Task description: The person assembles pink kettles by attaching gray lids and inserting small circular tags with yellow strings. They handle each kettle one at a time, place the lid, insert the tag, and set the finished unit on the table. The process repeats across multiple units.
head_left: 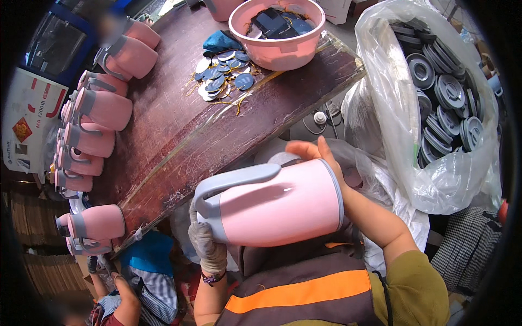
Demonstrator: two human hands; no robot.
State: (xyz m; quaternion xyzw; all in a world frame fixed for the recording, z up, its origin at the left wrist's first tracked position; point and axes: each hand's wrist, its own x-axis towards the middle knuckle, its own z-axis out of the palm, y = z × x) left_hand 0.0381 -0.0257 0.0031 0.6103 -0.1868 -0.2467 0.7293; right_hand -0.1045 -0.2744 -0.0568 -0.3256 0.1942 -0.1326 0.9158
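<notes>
Lying on its side across my front is a pink thermos jug (277, 209) with a grey handle and grey trim at both ends. My left hand (207, 245), in a pale glove, is closed around its grey neck end at the left. My bare right hand (322, 156) cups the far side and the rim of the wide end, thumb and fingers spread; part of it is hidden behind the jug. Near the right fingers a pale grey rounded piece (284, 158) shows behind the handle; I cannot tell what it is.
A worn dark red table (179, 117) stands ahead, with many pink jugs (106, 110) along its left side. On it are round tags (215, 81) and a pink basin (288, 57). Grey lids (448, 92) fill a clear bag (435, 187) at right. Another person (155, 277) works at lower left.
</notes>
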